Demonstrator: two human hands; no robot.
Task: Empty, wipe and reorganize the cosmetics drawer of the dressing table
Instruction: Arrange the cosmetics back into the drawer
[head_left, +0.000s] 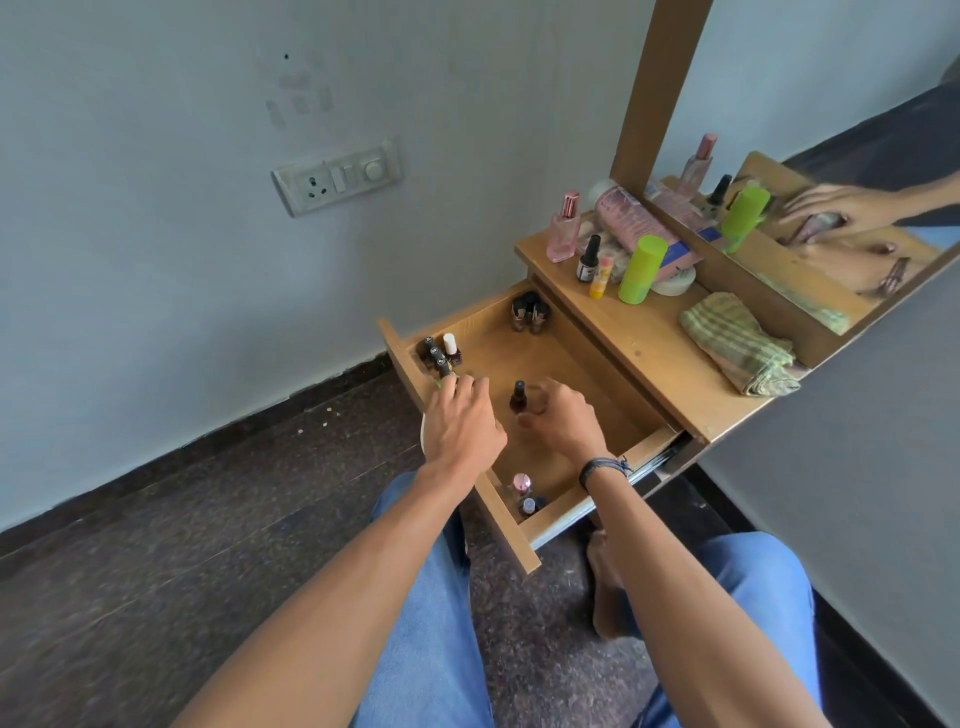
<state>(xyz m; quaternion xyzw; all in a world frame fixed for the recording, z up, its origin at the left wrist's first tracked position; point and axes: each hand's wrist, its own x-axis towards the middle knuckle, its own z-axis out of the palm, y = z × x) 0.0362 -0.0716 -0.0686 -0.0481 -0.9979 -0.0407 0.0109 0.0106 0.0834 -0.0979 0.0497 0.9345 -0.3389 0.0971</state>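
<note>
Two hands at work inside the open drawer (587, 358) of the dressing table, at the reorganizing stage to judge by the grouped contents. Left hand (460, 423) over the drawer's front panel, fingertips closed on the last dark-capped bottle (443, 370) of a row (435, 351) packed into the drawer's front corner on the wall side. Probably seating it against its neighbours to keep the row tight and upright. Right hand (563, 423) above the drawer's middle, fingers curled just beside a lone brown bottle (518, 397) standing upright on the drawer floor. Motion blur there, so grip not determinable. Likely next in line for a corner group.

Three small bottles (530, 314) upright in the drawer's back corner, close under the tabletop edge. A pink-capped cluster (522, 491) in the drawer's front corner nearest the person. Corners apparently chosen to brace small bottles on two sides against tipping on closing.

Above the drawer, on the tabletop (649, 353): perfume bottle (563, 228), green cylinder (641, 270) and yellow tube (600, 280), parked outside the drawer and presumably awaiting return. Folded striped cloth (737, 343) also above the drawer, laid aside and untouched, suggesting wiping already finished.
</note>
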